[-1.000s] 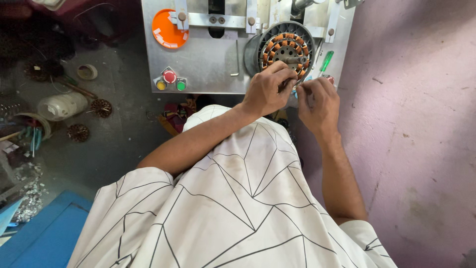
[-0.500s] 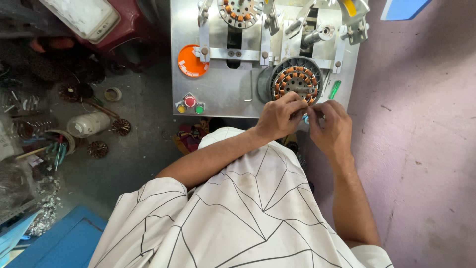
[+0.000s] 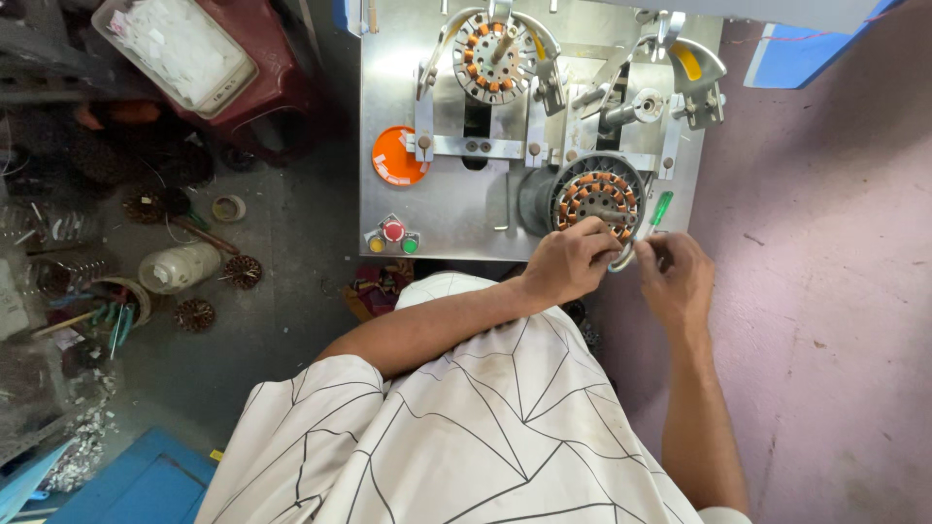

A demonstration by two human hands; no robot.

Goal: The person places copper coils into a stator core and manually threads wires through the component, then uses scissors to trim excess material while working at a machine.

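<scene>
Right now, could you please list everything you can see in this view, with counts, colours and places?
Wound stator: one, copper and grey, lower right of the machine panel, at the fingertips.
Second stator: one, orange and silver, top of the panel.
Machine panel: one, bare steel, centre top.
Round orange disc: one, left side of the panel.
Push buttons: three, yellow, red, green, lower left of the panel.
Green-handled tool: one, right of the wound stator.
White bottle: one, on the floor, left.
Red stool: one, top left, holding a white tray.
Left hand: on the wound stator's lower edge.
Right hand: beside it, fingers pinched; what it holds is unclear.
</scene>
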